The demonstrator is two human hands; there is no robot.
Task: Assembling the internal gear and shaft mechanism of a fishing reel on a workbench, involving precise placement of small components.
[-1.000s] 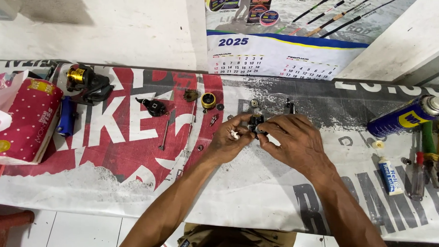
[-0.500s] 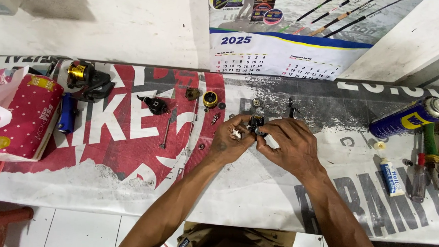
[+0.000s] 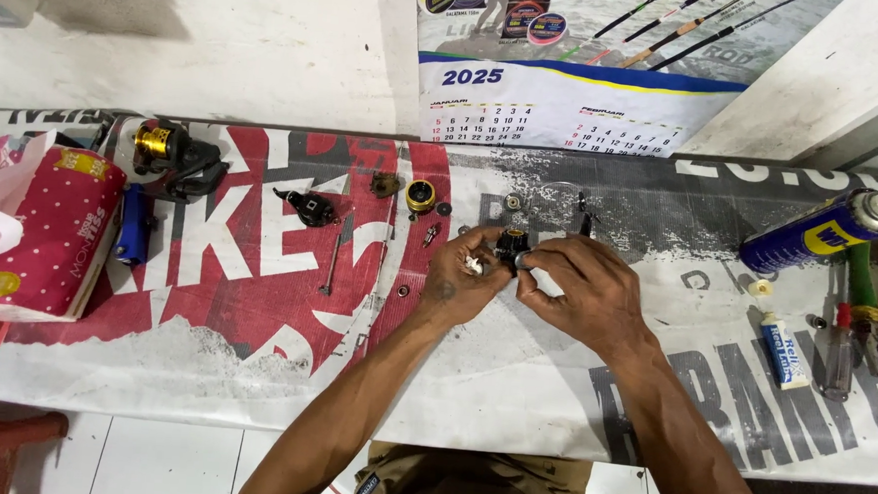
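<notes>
My left hand (image 3: 463,275) and my right hand (image 3: 579,283) meet over the middle of the banner-covered bench (image 3: 471,399). Between their fingertips they pinch a small black reel body (image 3: 511,246) with a gold part on top. A small pale piece shows in the fingers of my left hand. Loose reel parts lie just beyond: a gold spool (image 3: 422,196), a brownish gear (image 3: 385,184), a black handle part (image 3: 310,207), a thin metal shaft (image 3: 330,261) and small screws.
A pink dotted tissue pack (image 3: 34,236) sits at the left, beside a black and gold reel (image 3: 169,153) and a blue tool (image 3: 132,226). At the right lie a blue spray can (image 3: 810,231), a small tube (image 3: 779,345), pliers (image 3: 877,300) and a screwdriver (image 3: 838,343). A calendar (image 3: 557,103) hangs on the wall.
Both hands have stayed together on the small reel body with only slight finger shifts. The view has tilted a little.
</notes>
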